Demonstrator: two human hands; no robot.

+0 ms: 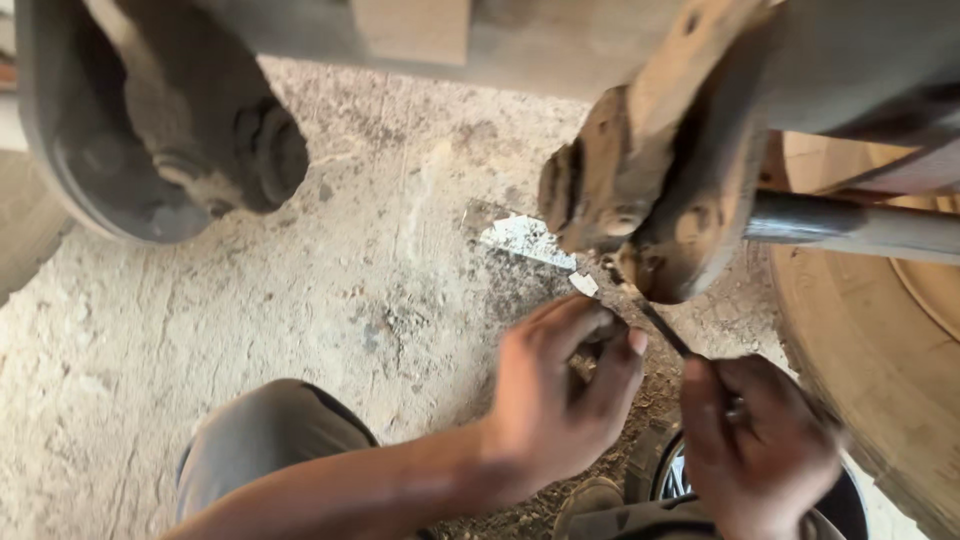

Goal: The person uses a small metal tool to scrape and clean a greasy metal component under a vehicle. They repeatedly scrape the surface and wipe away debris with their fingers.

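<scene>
Right hand [762, 440] lowest and closest to camera, bottom right, fingers curled shut around the lower end of a thin dark rod [662, 328]. Rod runs up and left from that fist, tilted, toward the underside of a rusty, mud-caked metal bracket [650, 190]; its top end looks to meet the bracket's lower edge, exact contact blurred. Left hand [565, 385] just left of the rod, forearm coming in from bottom left. Fingers bent in a pinch near the rod's upper part, thumb and index close together; what they pinch is hidden by the fingers, cannot tell if they actually grip the rod or only touch it. Hands near each other, not touching.

Outward: bracket hangs from a grey vehicle underside along the top edge. A dark cylindrical shaft [850, 228] sticks out of the bracket to the right. Behind it, right edge, a large dusty tyre [870, 350], curved wall filling that side. Bright shiny scrap [525, 240] lies on the ground just left of the bracket, with a smaller white bit below it. Top left, a round dark hub part [170, 140], well apart from the hands. Ground [250, 320] is pale, gritty dirt. Person's knee in grey trousers [265, 440] bottom centre-left. Dark round object with shiny rim [672, 475] between the wrists, partly hidden.
</scene>
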